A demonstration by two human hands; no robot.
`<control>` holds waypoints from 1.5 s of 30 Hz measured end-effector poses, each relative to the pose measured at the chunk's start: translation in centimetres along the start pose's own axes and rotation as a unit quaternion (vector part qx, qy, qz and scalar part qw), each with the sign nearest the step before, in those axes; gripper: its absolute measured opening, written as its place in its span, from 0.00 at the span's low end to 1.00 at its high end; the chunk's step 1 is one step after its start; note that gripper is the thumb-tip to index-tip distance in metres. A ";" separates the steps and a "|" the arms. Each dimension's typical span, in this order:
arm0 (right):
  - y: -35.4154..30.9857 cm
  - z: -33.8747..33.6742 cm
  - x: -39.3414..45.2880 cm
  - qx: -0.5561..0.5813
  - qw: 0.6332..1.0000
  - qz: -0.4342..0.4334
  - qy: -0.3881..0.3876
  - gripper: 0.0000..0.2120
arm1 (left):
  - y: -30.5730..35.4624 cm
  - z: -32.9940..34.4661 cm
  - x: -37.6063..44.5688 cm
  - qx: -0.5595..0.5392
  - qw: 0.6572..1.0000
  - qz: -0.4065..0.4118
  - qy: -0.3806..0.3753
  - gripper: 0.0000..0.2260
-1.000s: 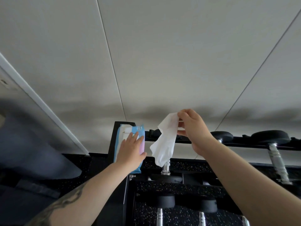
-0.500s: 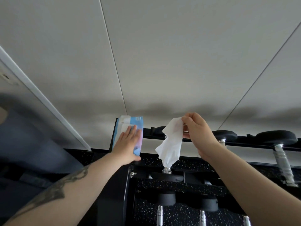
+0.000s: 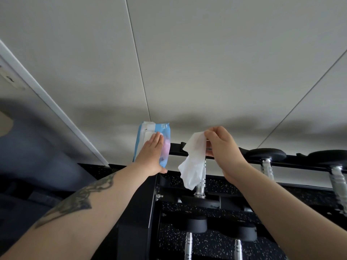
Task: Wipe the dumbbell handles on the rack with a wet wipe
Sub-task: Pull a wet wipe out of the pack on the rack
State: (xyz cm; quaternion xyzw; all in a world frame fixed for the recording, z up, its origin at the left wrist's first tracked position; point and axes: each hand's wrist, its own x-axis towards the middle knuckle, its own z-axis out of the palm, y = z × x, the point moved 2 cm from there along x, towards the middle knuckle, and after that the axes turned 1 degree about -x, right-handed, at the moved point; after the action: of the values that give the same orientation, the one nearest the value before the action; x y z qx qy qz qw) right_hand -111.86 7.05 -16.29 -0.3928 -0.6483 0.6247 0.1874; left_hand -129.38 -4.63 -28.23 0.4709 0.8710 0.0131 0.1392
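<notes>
The left hand (image 3: 150, 156) reaches forward with the forearm stretched out, fingers straight and together, palm pressed flat on the blue and pink wipe pack (image 3: 165, 141), which sits at the left end of the rack (image 3: 142, 203), on its top corner. The right hand (image 3: 223, 149) is raised beside it, wrist bent, thumb and fingertips pinching the top edge of a white wet wipe (image 3: 193, 162). The wipe hangs down loose and crumpled, apart from the pack, in front of the leftmost dumbbell handle (image 3: 201, 182) on the rack's upper tier.

That handle is mostly hidden behind the wipe; whether the wipe touches it cannot be told. Two more chrome handles (image 3: 267, 168) lie toward the right end of the upper tier, the farthest cut off by the frame's edge. The lower-tier handles (image 3: 188, 246) run out of the bottom edge. The pack's print is too small to read beyond "80". The left forearm bears a dark tattoo (image 3: 80, 201).
</notes>
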 end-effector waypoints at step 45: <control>5.3 -1.7 -4.2 0.154 0.949 0.199 -0.192 0.23 | 10.4 -5.6 -10.5 -0.688 0.720 -0.085 0.022 0.11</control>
State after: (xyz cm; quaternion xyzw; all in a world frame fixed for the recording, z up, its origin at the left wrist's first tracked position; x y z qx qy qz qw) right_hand -106.53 4.56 -20.11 -0.3526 -0.4766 0.8052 -0.0105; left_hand -116.91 -6.89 -18.85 0.1686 0.6615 0.6076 0.4060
